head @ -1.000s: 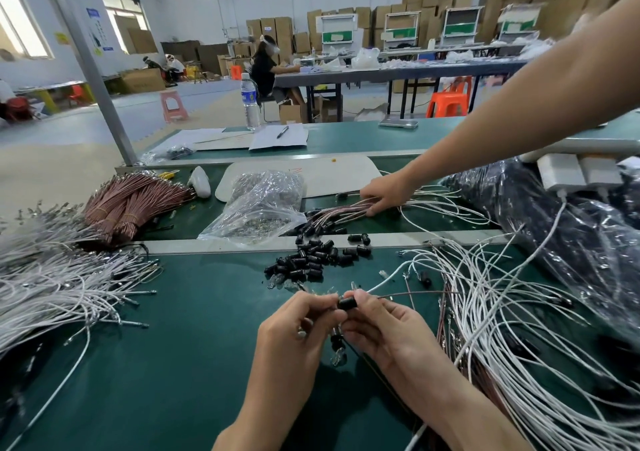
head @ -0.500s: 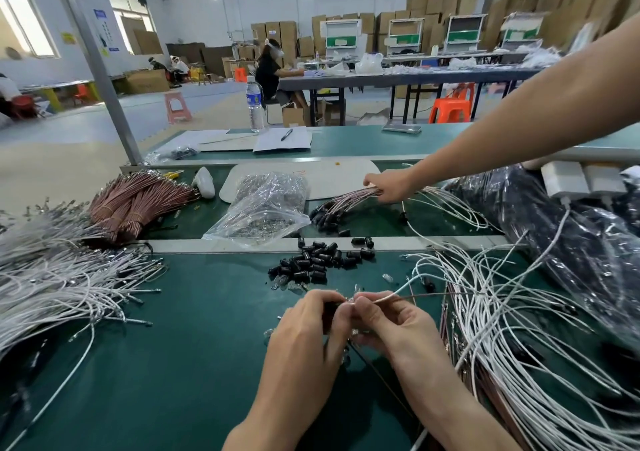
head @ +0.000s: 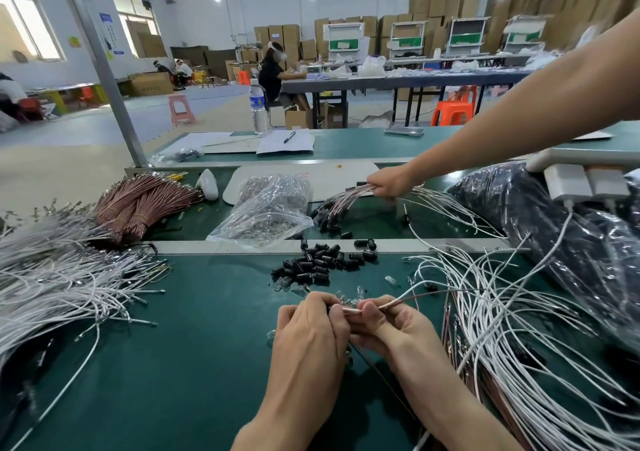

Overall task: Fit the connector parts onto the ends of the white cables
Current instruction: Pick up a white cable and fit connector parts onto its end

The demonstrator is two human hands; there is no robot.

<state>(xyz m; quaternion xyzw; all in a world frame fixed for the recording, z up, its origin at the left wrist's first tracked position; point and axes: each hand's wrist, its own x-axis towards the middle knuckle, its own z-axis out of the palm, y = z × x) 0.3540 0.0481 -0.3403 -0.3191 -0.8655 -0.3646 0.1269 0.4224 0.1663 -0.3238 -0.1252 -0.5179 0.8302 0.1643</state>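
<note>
Hands now joined | left grip (head: 311,326), right grip (head: 388,322) pinch cable (head: 349,309) between

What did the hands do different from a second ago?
The left hand and right hand closed together around a cable, hiding the black connector part seen earlier. Another person's hand lifted its wire bundle. The black parts pile stayed put.

A water bottle (head: 258,108) and a pen (head: 289,137) on paper are seen on the far bench; orange stools (head: 453,111) and stacked cardboard boxes (head: 440,4) are visible behind.
</note>
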